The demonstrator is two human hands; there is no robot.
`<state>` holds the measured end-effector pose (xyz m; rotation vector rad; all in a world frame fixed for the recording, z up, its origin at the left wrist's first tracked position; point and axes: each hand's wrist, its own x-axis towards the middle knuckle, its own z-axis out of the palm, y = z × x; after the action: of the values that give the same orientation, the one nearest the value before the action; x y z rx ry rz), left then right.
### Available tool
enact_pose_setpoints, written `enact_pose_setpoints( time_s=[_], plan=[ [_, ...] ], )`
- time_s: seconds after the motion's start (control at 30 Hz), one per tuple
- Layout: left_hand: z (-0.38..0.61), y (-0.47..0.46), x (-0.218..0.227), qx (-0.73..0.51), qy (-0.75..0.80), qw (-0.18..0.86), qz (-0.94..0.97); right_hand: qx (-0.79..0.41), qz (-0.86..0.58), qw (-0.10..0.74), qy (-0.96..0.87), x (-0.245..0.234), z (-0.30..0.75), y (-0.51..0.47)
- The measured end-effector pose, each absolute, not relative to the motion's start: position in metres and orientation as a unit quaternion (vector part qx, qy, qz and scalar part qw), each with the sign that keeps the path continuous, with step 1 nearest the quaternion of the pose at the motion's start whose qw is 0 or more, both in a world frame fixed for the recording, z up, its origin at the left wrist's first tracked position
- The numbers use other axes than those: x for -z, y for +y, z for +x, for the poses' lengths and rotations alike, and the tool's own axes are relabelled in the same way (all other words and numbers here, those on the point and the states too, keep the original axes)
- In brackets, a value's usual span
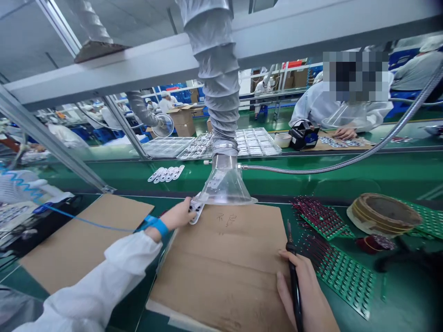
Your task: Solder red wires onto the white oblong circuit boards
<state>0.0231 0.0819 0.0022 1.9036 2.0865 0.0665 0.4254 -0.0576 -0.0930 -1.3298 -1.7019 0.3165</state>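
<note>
**Handwritten characters on cardboard, the only legible text.**
Two dark pen-drawn Chinese characters (224, 219), apparently 不良, on the brown cardboard sheet (221, 267); label on the black device (304, 134) too small to read.

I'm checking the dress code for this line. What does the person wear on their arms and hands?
A loose white cleanroom sleeve covers the left arm, with a blue anti-static wrist strap at the wrist and a thin blue cord trailing from it. The left hand and right hand are both bare, with no gloves. No sleeve shows on the right arm in this view.
</note>
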Motion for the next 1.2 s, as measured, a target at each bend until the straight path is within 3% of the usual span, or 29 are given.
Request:
enact_pose_setpoints(
  time_s=[0.17, 0.57, 0.83, 1.2],
  plan=[
    [0.027, 0.048, 0.01, -0.023, 0.739, 0.129, 0.66, -0.119, -0.541, 0.447, -0.702, 0.094, 0.425, -0.057],
    [0.019, 0.098, -0.009, 0.008, 0.764, 0.081, 0.64, -0.097, -0.535, 0.44, -0.714, 0.091, 0.428, -0.055],
    [0.05, 0.076, 0.011, -0.043, 0.701, 0.125, 0.701, -0.089, -0.531, 0.437, -0.72, 0.092, 0.429, -0.055],
    [0.006, 0.202, 0.003, -0.04, 0.827, 0.069, 0.557, -0.086, -0.534, 0.427, -0.725, 0.09, 0.427, -0.052]
  ],
)
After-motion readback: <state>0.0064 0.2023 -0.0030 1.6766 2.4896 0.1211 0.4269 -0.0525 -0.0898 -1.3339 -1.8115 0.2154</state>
